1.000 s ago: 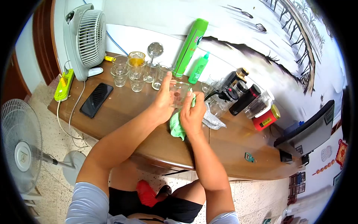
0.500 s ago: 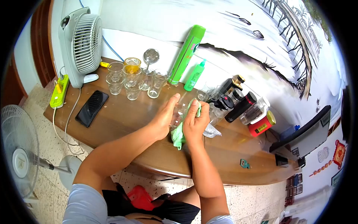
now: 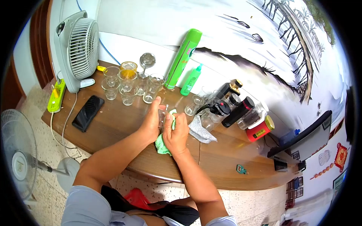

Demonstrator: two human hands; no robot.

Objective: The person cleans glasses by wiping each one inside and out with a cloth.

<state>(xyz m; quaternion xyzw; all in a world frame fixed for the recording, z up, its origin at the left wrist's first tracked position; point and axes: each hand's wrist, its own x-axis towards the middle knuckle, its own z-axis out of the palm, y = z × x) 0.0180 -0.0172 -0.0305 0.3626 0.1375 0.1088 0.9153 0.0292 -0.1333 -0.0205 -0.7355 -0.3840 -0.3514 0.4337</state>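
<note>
Over the near surface (image 3: 109,126), the left hand (image 3: 152,119) grips a clear glass (image 3: 161,116) while the right hand's (image 3: 176,132) fingers pinch green cloth (image 3: 162,146) against it. Wiping seems underway; turning the glass calls for steady support.

You wear a pale blue-grey shirt (image 3: 121,218) with loose, softly creased short sleeves, the left sleeve (image 3: 85,205) showing broadly at the near left and the right sleeve (image 3: 224,222) only as a small edge, with black shorts (image 3: 184,214) and both forearms (image 3: 120,150) bare.
</note>
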